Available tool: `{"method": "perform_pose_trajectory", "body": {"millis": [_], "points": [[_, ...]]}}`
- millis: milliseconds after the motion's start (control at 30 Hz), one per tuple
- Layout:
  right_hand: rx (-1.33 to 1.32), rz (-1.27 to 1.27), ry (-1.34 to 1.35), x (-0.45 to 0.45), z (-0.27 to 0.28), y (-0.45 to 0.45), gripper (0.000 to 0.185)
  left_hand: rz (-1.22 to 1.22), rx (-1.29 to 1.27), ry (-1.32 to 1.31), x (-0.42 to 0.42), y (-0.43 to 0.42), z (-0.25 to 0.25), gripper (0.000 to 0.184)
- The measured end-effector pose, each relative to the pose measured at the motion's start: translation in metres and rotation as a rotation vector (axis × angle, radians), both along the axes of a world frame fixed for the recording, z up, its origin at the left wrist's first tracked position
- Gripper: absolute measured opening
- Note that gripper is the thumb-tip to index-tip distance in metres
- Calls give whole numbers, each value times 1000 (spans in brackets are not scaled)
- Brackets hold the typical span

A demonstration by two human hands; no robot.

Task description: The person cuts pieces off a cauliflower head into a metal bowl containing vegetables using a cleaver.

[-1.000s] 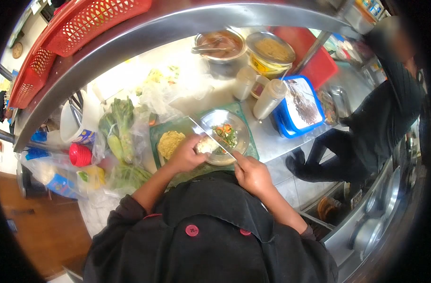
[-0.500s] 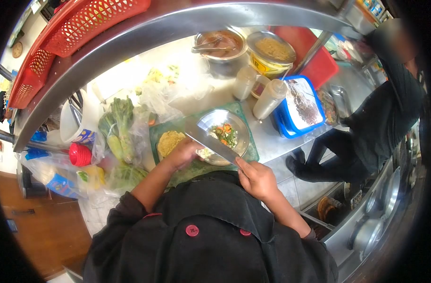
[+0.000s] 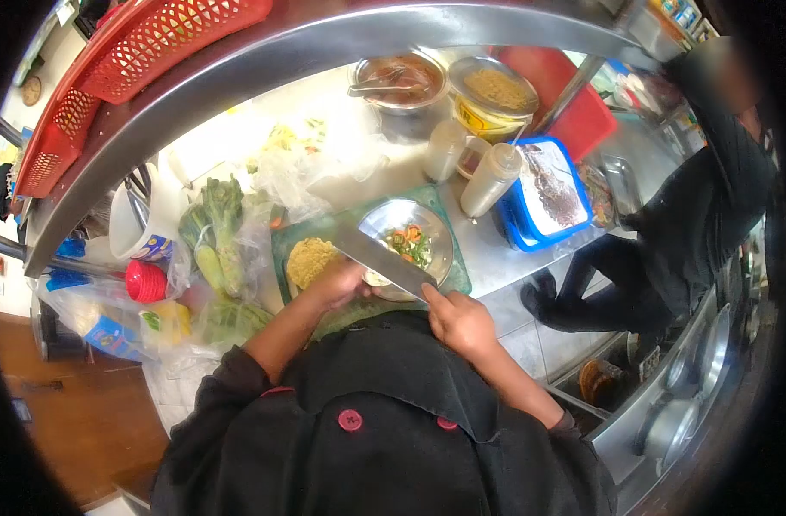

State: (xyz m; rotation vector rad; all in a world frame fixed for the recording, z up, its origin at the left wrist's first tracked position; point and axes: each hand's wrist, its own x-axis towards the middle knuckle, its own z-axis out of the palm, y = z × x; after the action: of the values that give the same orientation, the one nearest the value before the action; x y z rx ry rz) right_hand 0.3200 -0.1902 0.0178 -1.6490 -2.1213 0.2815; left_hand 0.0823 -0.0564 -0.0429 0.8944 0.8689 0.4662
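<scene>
My right hand (image 3: 462, 322) is closed around the handle of a broad-bladed kitchen knife (image 3: 384, 261). The blade slants up and left across a metal bowl (image 3: 442, 236) holding chopped vegetables (image 3: 410, 245), orange and green pieces among them. At the bowl's lower left my left hand (image 3: 337, 282) is closed, its fingertips partly hidden by the blade. Something pale and whitish (image 3: 377, 279) shows beside those fingers; its kind is unclear. A yellow dried noodle cake (image 3: 310, 260) lies left of the bowl on the green cutting board (image 3: 456, 279), close to my left hand.
Leafy greens (image 3: 223, 232) and plastic bags stand left of the board. Squeeze bottles (image 3: 492, 181), a blue-rimmed tub (image 3: 552, 189) and a pot of brown sauce (image 3: 402, 82) are behind and right. A metal shelf edge (image 3: 367, 30) crosses above. Another person (image 3: 694, 215) stands at right.
My right hand and the knife have shifted slightly left and up. My left hand has turned a little, and less of the whitish thing shows beside it.
</scene>
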Motion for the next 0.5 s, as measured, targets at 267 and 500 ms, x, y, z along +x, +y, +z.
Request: {"method": "perform_pose_trajectory", "body": {"millis": [267, 500], "points": [[-99, -51, -12, -18, -3, 20, 43, -91, 67, 94, 4, -4, -3, 37], [-250, -236, 380, -8, -5, 22, 41, -111, 571, 360, 12, -13, 38, 58]]}}
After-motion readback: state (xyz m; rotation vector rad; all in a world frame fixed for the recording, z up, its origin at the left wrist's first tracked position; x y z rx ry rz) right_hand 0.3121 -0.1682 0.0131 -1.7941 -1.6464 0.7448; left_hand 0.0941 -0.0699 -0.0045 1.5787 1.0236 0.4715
